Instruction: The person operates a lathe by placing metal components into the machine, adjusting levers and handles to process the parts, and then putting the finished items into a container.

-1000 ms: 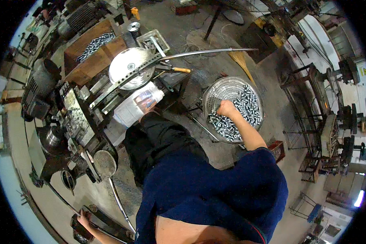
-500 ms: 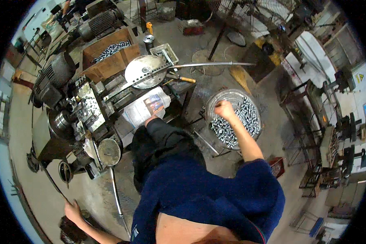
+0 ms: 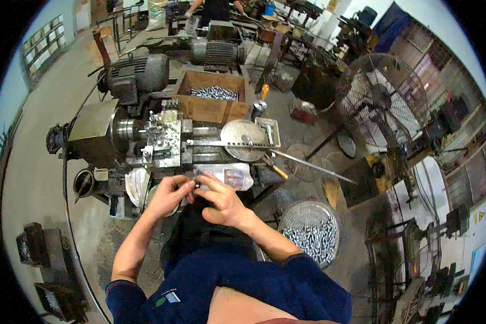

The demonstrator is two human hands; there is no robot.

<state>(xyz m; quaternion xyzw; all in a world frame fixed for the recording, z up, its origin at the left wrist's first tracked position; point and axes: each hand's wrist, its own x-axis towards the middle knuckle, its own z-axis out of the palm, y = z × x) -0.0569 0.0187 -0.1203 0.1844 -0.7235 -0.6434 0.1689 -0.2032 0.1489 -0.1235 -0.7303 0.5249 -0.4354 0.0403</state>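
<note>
Meeting in front of the chest, the left hand (image 3: pixel 169 195) and the right hand (image 3: pixel 221 200) pinch a small metal part (image 3: pixel 195 185) between their fingertips, each grip clenched lightly on it. It is held close above the near edge of the machine (image 3: pixel 162 140), probably so the eyes can check it and the machine is only a short reach away. The part looks small, grey and hard; its exact shape is too small to tell.

Just beyond the hands lies a plastic-wrapped packet (image 3: pixel 227 175), glossy and crinkled. On the machine sits a flat round steel disc (image 3: pixel 244 139), dull and scratched, with a long thin rod (image 3: pixel 313 167) slanting off to the right. A wire basket (image 3: pixel 310 232) of shiny short cylinders stands on the floor by the right elbow, within easy reach. A wooden crate (image 3: pixel 210 100) at the far edge holds more of the same pieces.
</note>
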